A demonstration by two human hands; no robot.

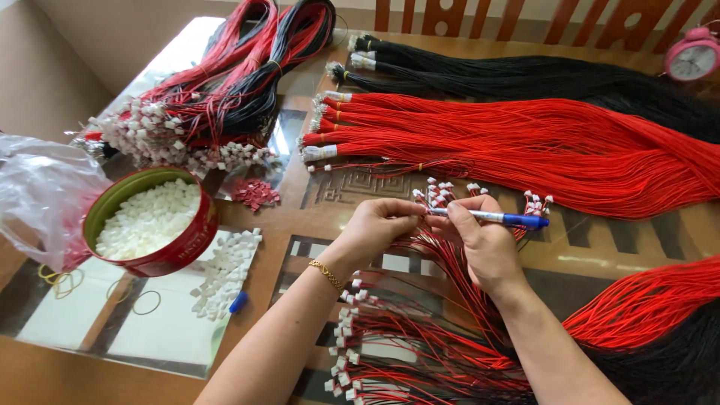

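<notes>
Left hand [379,223], thin gold bracelet [327,274] on the wrist, is closed w/ fingertips pinching the ends of thin red wires tipped w/ small white plastic connectors [439,191], held just above the glass-topped wooden table [300,214] at centre. Right hand [484,240] is closed too, gripping a white ballpoint pen w/ blue cap [495,217] that lies crosswise, blue end pointing right, tip end at the left fingers; same hand also bunches the red wires, which fan upward above both hands and trail down btwn the forearms to a loose heap of more red wires w/ white connectors [360,352] at bottom centre. Left of the hands: round red metal tin w/ green inside [191,244], filled w/ small white plastic housings [146,221]; a scatter of the same white housings [225,274] lies just beside it on the table, plus a small pile of red plastic pieces [255,193] further up. Crumpled clear plastic bag [41,195] touches the tin's left side; yellow rubber bands [67,281] lie below it. Far side: big bundles of long red wires [540,150] and long black wires [540,79], and red-black wire bundles w/ white connectors [225,82] at upper left. Pink alarm clock [694,54] stands at top right corner. Another red and black wire mass [652,315] sits at lower right.
</notes>
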